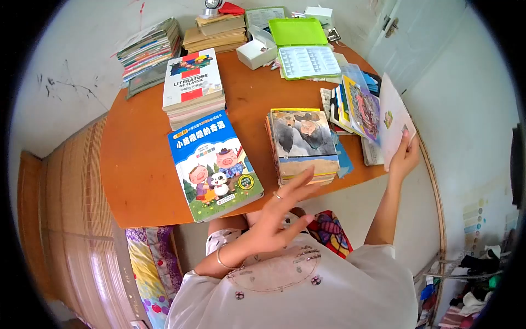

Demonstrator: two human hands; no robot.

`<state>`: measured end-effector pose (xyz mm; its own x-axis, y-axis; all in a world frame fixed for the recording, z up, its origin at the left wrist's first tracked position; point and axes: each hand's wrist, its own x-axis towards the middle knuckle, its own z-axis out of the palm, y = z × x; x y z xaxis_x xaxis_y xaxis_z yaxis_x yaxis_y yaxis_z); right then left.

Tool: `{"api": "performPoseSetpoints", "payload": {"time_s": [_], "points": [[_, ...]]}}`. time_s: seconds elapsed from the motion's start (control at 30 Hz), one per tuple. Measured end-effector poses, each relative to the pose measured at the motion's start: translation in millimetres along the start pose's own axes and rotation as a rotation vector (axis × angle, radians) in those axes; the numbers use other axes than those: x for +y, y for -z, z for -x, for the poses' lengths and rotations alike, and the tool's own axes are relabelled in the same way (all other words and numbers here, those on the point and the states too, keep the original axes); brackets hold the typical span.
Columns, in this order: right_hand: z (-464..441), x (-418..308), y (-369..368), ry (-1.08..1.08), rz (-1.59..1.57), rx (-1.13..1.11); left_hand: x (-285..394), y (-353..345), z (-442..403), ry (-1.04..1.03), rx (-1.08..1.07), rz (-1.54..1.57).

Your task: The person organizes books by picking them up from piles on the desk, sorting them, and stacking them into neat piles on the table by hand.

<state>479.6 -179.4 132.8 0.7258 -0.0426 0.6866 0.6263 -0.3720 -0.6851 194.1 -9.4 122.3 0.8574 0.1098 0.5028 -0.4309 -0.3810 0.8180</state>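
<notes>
My right hand (404,156) grips the lower right edge of a thin pale book (393,112), held upright at the table's right side. Behind it leans a colourful picture book (362,107) among other books. My left hand (285,211) is in the air over the table's front edge, fingers spread, with nothing in it. Just beyond that hand is a stack of books with a grey and tan painted cover (305,137). To its left lies a blue and green book with cartoon pigs and a panda (213,164).
A white-covered book stack (192,79) stands behind the pig book. Farther back are magazines (149,52), brown paper-like stacks (215,38), a small white box (256,53) and an open green case (297,32). A door (413,38) is at the back right.
</notes>
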Motion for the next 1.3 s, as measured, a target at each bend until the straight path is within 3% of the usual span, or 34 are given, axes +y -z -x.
{"api": "performPoseSetpoints", "payload": {"time_s": [0.1,0.13,0.2,0.27,0.3,0.37,0.4,0.47,0.53,0.57,0.63,0.67,0.73,0.8,0.87,0.93,1.0,1.07,1.13,1.17,1.2,1.27,1.3], "points": [[31.9,-49.2,-6.1,0.586,0.048,-0.080,14.5,12.2,-2.6,0.227,0.143,0.592],[45.1,-75.1,-5.3,0.786,0.099,-0.145,15.8,16.7,-4.7,0.226,0.139,0.586],[76.3,-112.3,-10.7,1.074,0.109,-0.315,16.2,30.9,-9.0,0.274,0.376,1.049],[107.5,-137.7,-22.4,1.290,-0.161,-0.426,20.6,44.0,-4.4,0.415,0.500,1.070],[112.5,-146.1,-29.3,1.286,-0.165,-0.419,30.1,44.0,-8.6,0.454,0.599,0.727],[110.5,-158.1,-44.4,1.153,-0.357,-0.839,16.1,62.4,1.7,0.447,0.632,0.744],[102.6,-157.7,-53.1,1.157,-0.366,-0.833,11.6,72.5,6.5,0.436,0.672,0.769],[81.3,-154.2,-74.1,0.896,-0.610,-0.951,19.7,87.2,9.4,0.407,0.710,0.801],[64.7,-158.2,-87.5,0.898,-0.086,-0.648,29.9,102.9,11.4,0.342,0.658,0.918],[59.7,-152.8,-97.1,0.916,-0.101,-0.650,32.7,110.8,9.7,0.319,0.632,0.937],[56.2,-140.5,-122.0,-0.382,-0.708,-1.418,32.1,128.7,5.9,0.319,0.621,0.899],[55.4,-142.0,-131.6,-0.363,-0.705,-1.436,30.8,137.7,2.4,0.338,0.593,0.867],[52.8,-149.0,-149.1,-0.608,-0.921,-1.689,21.4,157.4,-10.5,0.293,0.590,0.828],[47.0,-163.3,-175.5,-0.518,-0.908,-1.673,13.7,187.3,-27.5,0.291,0.626,0.722],[35.2,-179.0,-214.4,-0.309,-1.029,-1.417,2.6,222.6,-50.1,0.332,0.637,0.417],[24.6,-192.3,-265.0,-0.227,-1.010,-1.356,-23.4,264.1,-73.5,0.332,0.655,0.068],[23.5,-196.1,-315.8,-0.200,-0.975,-1.359,-59.8,300.8,-89.7,0.338,0.764,0.043],[36.0,-184.3,-362.1,-0.165,-0.947,-1.348,-143.1,357.5,-85.8,0.422,0.653,-0.614],[51.5,-168.5,-395.8,0.131,-0.436,-1.375,-160.0,348.4,-78.2,0.807,0.476,-1.000],[53.8,-163.3,-402.3,0.129,-0.432,-1.375,-169.4,337.5,-68.6,0.847,0.369,-1.239],[58.0,-162.9,-401.4,0.136,-0.403,-1.346,-190.5,337.3,-60.3,0.844,0.364,-1.237],[60.1,-157.5,-405.7,0.129,-0.368,-1.316,-231.2,336.0,-40.8,0.418,0.735,-0.580],[60.4,-153.0,-412.7,0.176,-0.367,-1.297,-184.1,316.2,-46.7,0.591,0.756,-0.284]]}}
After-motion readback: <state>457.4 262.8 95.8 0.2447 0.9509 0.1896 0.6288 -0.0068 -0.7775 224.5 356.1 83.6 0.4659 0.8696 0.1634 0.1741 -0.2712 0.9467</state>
